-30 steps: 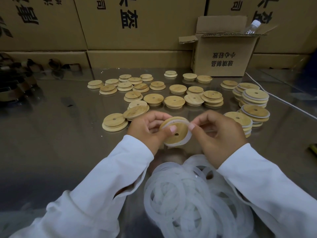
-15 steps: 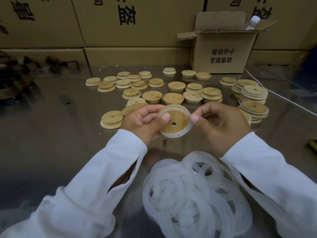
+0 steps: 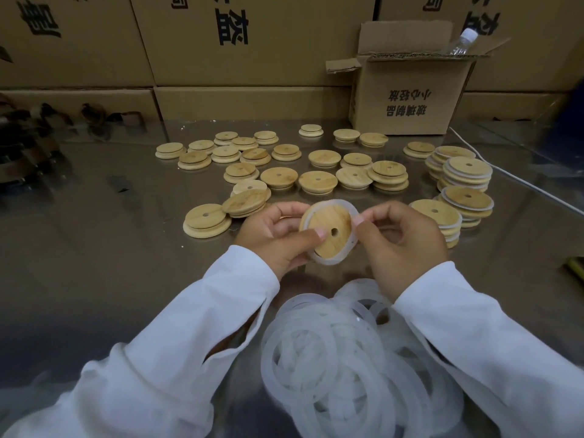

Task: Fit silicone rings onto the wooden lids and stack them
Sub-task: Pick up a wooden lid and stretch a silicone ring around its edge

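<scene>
One held wooden lid (image 3: 328, 238) wearing one silicone ring (image 3: 330, 261); about two dozen bare lids (image 3: 278, 178); four ringed stacks (image 3: 467, 172); one open carton (image 3: 407, 99); one plastic bottle (image 3: 459, 44); loose rings (image 3: 331, 358) too tangled to count.

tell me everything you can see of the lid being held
The held wooden lid is a round, pale wood-grained disc with a small hole near its centre, tilted to face the camera. A translucent white silicone ring loops loosely round its rim. The left hand grips its left edge, thumb on the face; the right hand pinches the ring's upper right.
</scene>
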### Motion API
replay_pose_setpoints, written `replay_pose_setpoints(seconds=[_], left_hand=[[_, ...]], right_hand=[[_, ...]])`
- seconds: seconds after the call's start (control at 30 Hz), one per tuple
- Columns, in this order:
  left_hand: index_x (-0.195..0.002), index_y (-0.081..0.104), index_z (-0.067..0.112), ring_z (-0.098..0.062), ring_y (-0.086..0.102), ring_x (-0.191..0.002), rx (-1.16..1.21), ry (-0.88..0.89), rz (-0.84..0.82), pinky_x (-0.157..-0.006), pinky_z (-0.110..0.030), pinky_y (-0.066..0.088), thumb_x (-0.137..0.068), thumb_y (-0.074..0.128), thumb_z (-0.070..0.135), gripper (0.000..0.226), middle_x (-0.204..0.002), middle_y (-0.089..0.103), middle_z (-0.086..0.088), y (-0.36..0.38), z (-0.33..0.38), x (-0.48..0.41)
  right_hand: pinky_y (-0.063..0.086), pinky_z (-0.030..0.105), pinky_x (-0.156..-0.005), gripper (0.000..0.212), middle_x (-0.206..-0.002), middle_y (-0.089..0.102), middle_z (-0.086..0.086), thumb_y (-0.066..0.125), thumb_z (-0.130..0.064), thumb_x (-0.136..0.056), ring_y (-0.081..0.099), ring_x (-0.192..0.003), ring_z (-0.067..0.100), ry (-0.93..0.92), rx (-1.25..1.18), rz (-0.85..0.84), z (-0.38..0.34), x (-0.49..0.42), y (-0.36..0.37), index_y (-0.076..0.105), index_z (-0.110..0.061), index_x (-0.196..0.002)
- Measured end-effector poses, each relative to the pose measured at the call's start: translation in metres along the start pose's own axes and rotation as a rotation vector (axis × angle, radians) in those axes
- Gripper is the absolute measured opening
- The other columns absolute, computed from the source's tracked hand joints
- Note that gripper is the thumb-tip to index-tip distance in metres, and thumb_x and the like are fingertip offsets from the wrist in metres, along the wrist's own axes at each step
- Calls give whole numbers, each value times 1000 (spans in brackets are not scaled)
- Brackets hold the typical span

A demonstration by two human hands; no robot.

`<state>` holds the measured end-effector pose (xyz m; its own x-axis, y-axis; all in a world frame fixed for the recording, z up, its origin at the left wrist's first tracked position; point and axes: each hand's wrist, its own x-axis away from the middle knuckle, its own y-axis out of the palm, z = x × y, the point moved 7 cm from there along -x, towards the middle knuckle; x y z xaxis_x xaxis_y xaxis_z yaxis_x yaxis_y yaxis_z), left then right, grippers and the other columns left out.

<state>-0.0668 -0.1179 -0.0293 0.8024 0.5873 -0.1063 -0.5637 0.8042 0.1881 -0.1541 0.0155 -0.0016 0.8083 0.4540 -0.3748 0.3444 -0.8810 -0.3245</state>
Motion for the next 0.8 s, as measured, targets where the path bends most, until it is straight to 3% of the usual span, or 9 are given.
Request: replay_pose_setpoints(seconds=[0.13,0.2,0.27,0.33,0.53,0.7,0.8], left_hand=[[-90,63,20,-24,67,-87,-77,-25,-44,-82,-43,54,-67,73,10,27,-87,71,-5,4,-1,1],[-88,67,19,-28,66,-89,-114,-4,-38,-88,-45,51,-60,71,25,29,-90,70,-11,5,2,4],[-86,69,20,-32,65,-94,-145,27,-36,-90,-48,50,-70,69,20,16,-94,70,-16,5,5,5],[-83,69,24,-29,66,-92,-175,51,-32,-86,-47,51,-78,65,12,14,-91,70,-13,2,7,3],[-88,67,21,-5,67,-72,-214,137,-111,-59,-18,53,-80,61,6,18,-73,72,7,3,24,3],[-88,67,22,-5,67,-73,-178,153,-110,-61,-19,54,-80,60,8,17,-73,72,8,2,27,3],[-84,68,25,-9,67,-74,-180,140,-80,-64,-23,55,-79,62,9,18,-75,73,5,1,20,3]], right_hand=[[46,19,-69,18,-76,61,-14,61,-22,-83,58,-77,3,-103,113,-73,-9,4,5,55,-31,-69],[45,16,-68,20,-78,59,-16,61,-21,-82,57,-76,0,-171,176,-107,-15,7,8,53,-33,-69],[45,14,-67,19,-80,59,-16,62,-22,-82,57,-76,-1,-205,207,-121,-19,7,9,53,-33,-69],[46,17,-67,17,-80,61,-13,63,-22,-81,58,-77,2,-197,191,-125,-20,6,7,56,-31,-70],[43,14,-65,14,-70,62,-16,63,-25,-81,57,-73,0,-193,196,-137,-27,0,-1,59,-31,-68],[44,11,-65,12,-71,63,-16,62,-28,-80,58,-75,-1,-170,163,-157,-27,-1,-1,60,-31,-69],[47,17,-68,9,-72,63,-14,62,-26,-80,58,-74,1,-145,121,-151,-22,3,2,60,-29,-71]])
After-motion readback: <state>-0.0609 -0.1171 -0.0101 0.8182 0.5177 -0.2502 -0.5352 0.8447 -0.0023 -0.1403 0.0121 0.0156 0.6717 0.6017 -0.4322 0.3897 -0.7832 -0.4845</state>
